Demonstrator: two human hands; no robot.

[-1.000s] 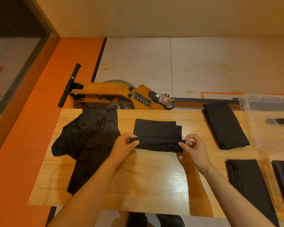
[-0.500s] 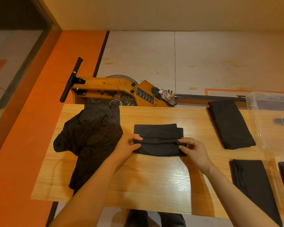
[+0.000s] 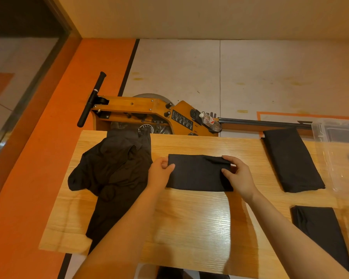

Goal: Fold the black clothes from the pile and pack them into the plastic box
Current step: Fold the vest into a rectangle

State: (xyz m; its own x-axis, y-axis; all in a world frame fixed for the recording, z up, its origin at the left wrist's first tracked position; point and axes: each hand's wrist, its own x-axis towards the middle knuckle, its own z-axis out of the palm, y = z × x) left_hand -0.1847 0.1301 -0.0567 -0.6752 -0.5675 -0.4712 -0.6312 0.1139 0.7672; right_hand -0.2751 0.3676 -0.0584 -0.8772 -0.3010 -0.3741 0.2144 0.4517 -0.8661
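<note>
Left grip (image 3: pixel 162 172) pinches left edge of folded black garment (image 3: pixel 197 173); right grip (image 3: pixel 237 175) curls round right edge. Garment flat on table (image 3: pixel 189 228) between grips. Final fold looks done. Next: lift bundle intact, carry rightward past right grip to plastic box (image 3: pixel 338 150). Unfolded pile (image 3: pixel 113 170) just left of left grip.

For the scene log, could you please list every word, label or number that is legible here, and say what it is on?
No text can be read.
Black label on the wooden machine: lines of white print, too small to read.
Round gauge behind the table edge: markings blurred.
Water bottle: red and white label, illegible.
</note>
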